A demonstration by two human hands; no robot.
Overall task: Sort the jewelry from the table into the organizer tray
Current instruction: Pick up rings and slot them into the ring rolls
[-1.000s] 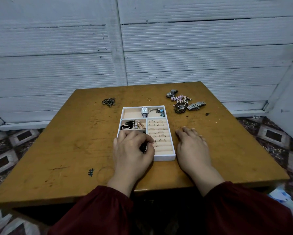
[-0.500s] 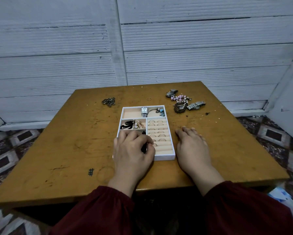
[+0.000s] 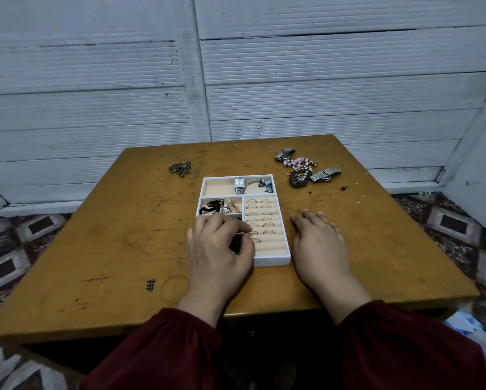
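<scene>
White organizer tray (image 3: 272, 260) lies under the left hand (image 3: 216, 254), whose grip pinches a small black piece (image 3: 235, 245); better lower it slowly into the near-left compartment. Right hand (image 3: 319, 243) lies released on the brown desk (image 3: 118, 243).

Your wooden table (image 3: 118, 249) is worn and scuffed, with a black hash mark (image 3: 151, 285) inked near its front edge (a faint ring stain (image 3: 175, 287) sits just beside it). The white organizer tray (image 3: 272, 261) lies at the middle. Far left is a tangled dark chain (image 3: 180, 168). A thin gold ring (image 3: 247, 164) lies alone beyond the tray. Far right, a silver watch (image 3: 284, 154), pink beads (image 3: 299, 162), an ornate pendant (image 3: 298, 178) and a second silver watch (image 3: 324, 174) are heaped together. Your right hand (image 3: 319, 243) rests flat just beside the tray.
</scene>
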